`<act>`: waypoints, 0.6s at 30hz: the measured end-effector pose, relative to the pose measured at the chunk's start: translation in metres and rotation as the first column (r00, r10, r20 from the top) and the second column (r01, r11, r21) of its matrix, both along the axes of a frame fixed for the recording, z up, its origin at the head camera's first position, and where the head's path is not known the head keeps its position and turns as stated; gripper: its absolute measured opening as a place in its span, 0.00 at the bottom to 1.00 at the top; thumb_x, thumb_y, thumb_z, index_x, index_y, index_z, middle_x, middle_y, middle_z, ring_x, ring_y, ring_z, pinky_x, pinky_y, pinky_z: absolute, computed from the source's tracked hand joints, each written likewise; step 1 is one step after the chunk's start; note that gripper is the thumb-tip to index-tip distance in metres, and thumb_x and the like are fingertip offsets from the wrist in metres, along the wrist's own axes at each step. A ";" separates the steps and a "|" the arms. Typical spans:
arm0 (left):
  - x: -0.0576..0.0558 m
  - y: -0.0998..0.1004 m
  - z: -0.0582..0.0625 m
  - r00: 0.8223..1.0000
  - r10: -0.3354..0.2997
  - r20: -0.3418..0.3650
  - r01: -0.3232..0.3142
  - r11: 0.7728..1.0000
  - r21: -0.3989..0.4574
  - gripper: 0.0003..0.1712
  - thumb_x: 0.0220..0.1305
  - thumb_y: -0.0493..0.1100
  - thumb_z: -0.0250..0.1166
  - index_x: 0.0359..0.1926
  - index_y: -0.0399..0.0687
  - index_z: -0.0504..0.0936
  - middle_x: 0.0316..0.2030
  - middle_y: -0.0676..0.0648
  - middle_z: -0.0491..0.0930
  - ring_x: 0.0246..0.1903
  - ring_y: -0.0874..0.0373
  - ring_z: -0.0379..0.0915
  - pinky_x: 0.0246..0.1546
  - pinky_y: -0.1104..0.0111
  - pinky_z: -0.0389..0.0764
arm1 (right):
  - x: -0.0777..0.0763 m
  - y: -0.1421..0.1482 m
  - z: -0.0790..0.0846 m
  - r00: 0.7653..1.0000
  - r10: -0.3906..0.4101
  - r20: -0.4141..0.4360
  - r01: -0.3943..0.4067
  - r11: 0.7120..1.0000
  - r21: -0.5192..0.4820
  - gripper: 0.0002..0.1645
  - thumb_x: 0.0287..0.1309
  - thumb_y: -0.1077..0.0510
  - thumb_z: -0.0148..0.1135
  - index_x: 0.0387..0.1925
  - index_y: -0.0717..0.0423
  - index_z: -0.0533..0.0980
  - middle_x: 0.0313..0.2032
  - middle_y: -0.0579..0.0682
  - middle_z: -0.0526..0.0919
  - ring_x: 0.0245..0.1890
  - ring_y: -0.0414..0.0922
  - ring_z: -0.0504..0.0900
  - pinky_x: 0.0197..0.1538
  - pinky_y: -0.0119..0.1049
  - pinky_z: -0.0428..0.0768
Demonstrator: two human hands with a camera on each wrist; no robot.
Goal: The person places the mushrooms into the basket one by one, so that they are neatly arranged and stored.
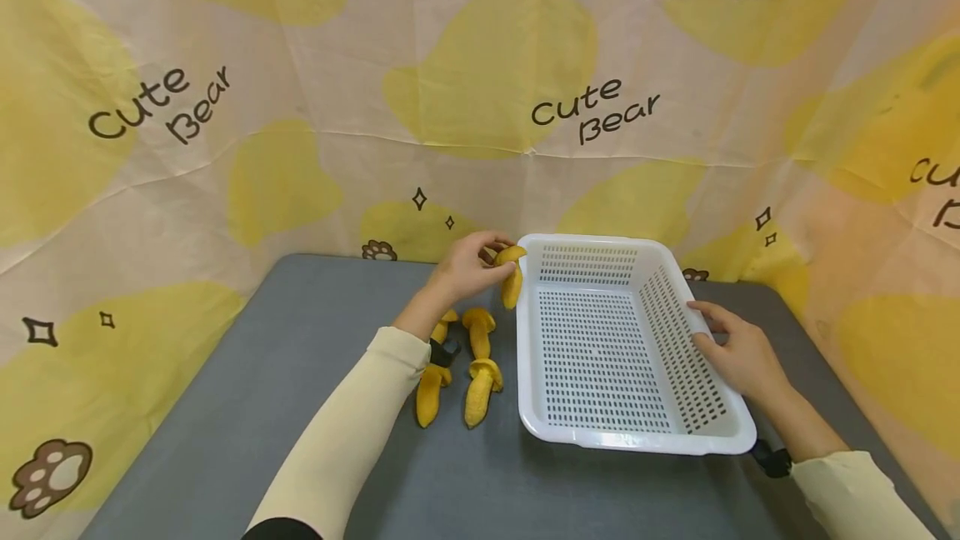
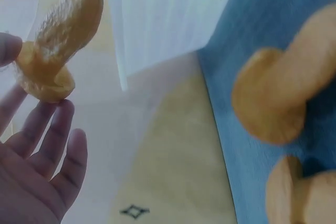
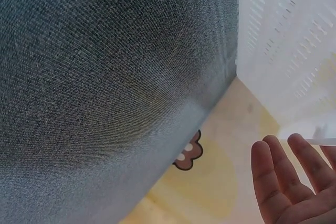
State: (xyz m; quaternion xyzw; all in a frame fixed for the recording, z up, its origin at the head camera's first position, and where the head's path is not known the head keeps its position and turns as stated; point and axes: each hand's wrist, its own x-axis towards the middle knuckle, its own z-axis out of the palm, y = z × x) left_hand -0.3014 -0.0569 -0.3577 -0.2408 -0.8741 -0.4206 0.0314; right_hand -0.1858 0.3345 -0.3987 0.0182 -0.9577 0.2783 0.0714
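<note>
Head view, left hand [image 1: 468, 267]: thumb and fingers are bent and pinch one yellow mushroom [image 1: 512, 286] by its cap.
White perforated basket [image 1: 630, 440]: just beside these fingertips, between both hands.
Right hand [image 1: 742, 357]: fingers nearly straight, touching the basket's rim.
Other mushrooms [image 1: 482, 394]: nearer than the left fingers, on the grey table [image 1: 225, 440].

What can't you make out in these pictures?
Head: part of the left pair's farther mushroom, hidden by the black wrist device.
Left wrist: ends of two loose mushrooms, cut off by the right edge.
Right wrist: the rest of the white basket, cut off by the frame edges.
</note>
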 end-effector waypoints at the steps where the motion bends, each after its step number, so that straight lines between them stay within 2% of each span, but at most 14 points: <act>1: 0.000 0.004 0.000 1.000 -0.011 -0.009 0.012 1.000 0.001 0.21 0.61 0.50 0.66 0.55 0.55 0.79 0.50 0.48 0.79 0.42 0.53 0.76 0.41 0.65 0.80 | 0.000 0.000 0.000 1.000 0.002 -0.001 -0.002 1.000 0.000 0.28 0.65 0.55 0.48 0.66 0.58 0.65 0.48 0.73 0.78 0.21 0.44 0.83 0.19 0.33 0.79; 10: -0.009 0.035 -0.004 0.996 -0.081 -0.034 0.081 0.997 0.008 0.17 0.61 0.47 0.65 0.51 0.52 0.80 0.47 0.48 0.79 0.39 0.55 0.76 0.38 0.68 0.79 | -0.001 0.000 0.000 1.000 0.012 0.013 -0.012 1.000 -0.005 0.29 0.66 0.54 0.48 0.66 0.58 0.64 0.49 0.73 0.78 0.21 0.43 0.83 0.19 0.32 0.79; 18: -0.019 0.062 -0.013 0.990 -0.138 -0.036 0.138 0.990 0.005 0.17 0.61 0.44 0.65 0.51 0.47 0.80 0.46 0.46 0.81 0.40 0.55 0.76 0.41 0.71 0.78 | -0.001 0.001 0.000 1.000 0.014 0.013 -0.014 1.000 -0.009 0.29 0.66 0.54 0.47 0.67 0.58 0.64 0.49 0.73 0.78 0.20 0.43 0.83 0.19 0.32 0.79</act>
